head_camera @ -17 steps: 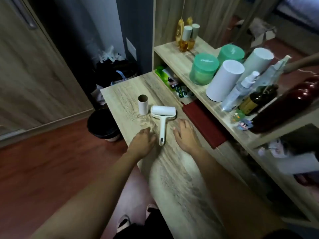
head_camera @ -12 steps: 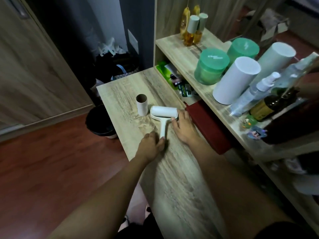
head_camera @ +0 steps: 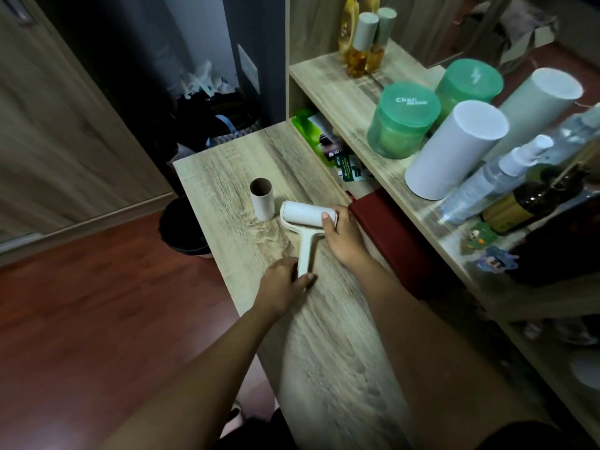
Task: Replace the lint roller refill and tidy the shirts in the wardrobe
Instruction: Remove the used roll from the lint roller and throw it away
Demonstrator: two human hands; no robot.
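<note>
A white lint roller [head_camera: 303, 222] lies on the wooden table [head_camera: 324, 336], its roll pointing away from me and its handle toward me. My left hand [head_camera: 282, 287] grips the end of the handle. My right hand [head_camera: 344, 235] wraps around the right end of the roll, thumb on top. An empty cardboard core [head_camera: 262, 199] stands upright just left of the roll. A large white refill roll [head_camera: 454, 151] stands on the shelf to the right.
The shelf [head_camera: 354, 102] holds green-lidded jars [head_camera: 402, 121], spray bottles [head_camera: 493, 180], a dark bottle [head_camera: 532, 199] and oil bottles [head_camera: 360, 43]. A dark red book [head_camera: 389, 241] lies under it beside the table. A black bin [head_camera: 181, 228] stands on the floor, left.
My left hand has closed on the roller's handle. My right hand has slid forward from the table onto the right end of the roll.
</note>
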